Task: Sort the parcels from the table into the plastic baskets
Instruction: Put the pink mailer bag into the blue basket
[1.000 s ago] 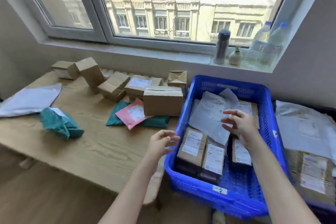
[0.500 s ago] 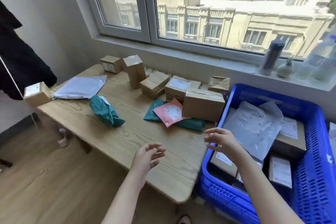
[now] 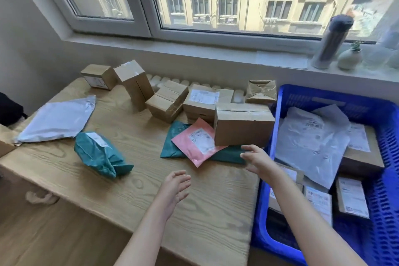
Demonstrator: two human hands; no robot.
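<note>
Pink mailer [image 3: 197, 143], white label, lies atop flat teal bag [image 3: 172, 142]

The table [image 3: 205, 201] bears six cardboard boxes [image 3: 244, 124], ranged from 10 to 1 o'clock. It also bears four soft mailers: one grey mailer [image 3: 56, 121] at 9, one pink mailer [image 3: 198, 142] at 12, and two teal, the bundled teal mailer [image 3: 99, 157] at 9 and the flat teal mailer [image 3: 174, 140] under the pink. There is one blue basket [image 3: 298, 101] at 3 o'clock, its parcels too overlapped to count, one flask [image 3: 330, 43] and one vase [image 3: 349, 58] at 1 o'clock, and two hands, the left hand [image 3: 174, 185] and the right hand [image 3: 257, 157].
</note>
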